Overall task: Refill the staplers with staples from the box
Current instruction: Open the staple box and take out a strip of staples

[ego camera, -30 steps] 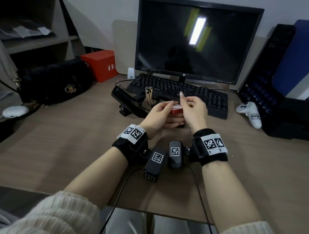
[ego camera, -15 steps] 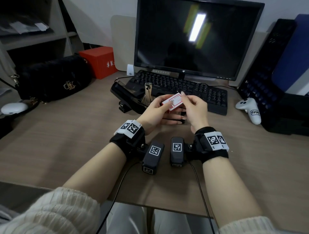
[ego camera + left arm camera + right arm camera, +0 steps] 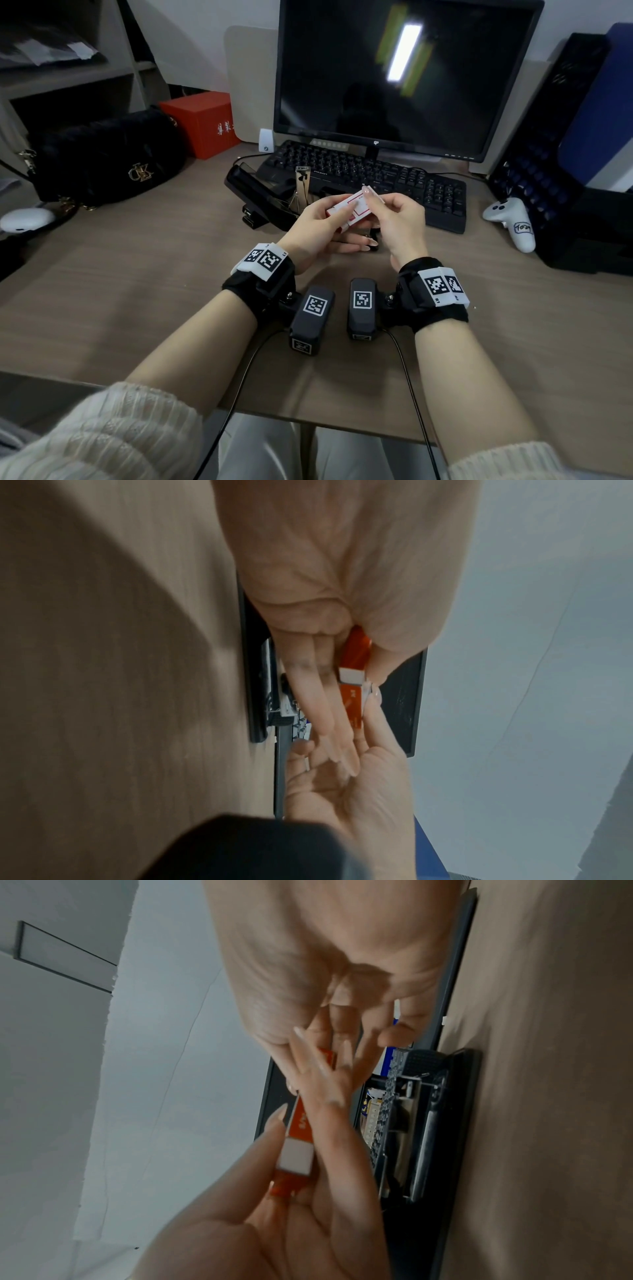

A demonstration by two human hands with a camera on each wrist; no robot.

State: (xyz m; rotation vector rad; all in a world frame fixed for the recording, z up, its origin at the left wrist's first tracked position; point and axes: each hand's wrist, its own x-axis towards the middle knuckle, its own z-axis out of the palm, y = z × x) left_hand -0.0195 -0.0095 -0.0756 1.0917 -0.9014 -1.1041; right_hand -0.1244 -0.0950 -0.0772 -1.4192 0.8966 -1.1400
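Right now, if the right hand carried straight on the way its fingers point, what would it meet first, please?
The right hand points forward-left and already pinches the small red-and-white cardboard staple box. Past that, probably the open black stapler, though depth is unclear.

An office: desk (image 3: 102,291) with monitor (image 3: 404,75), keyboard (image 3: 359,174) and file shelves (image 3: 68,75)

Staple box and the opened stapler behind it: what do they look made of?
Staple box: most likely thin printed card, matt red and white, with flat faces and sharp folded edges; the left hand holds it and the right hand pinches its far end. Stapler: black body that looks like plastic, with a slight sheen; its raised inner strip looks like bare shiny metal.
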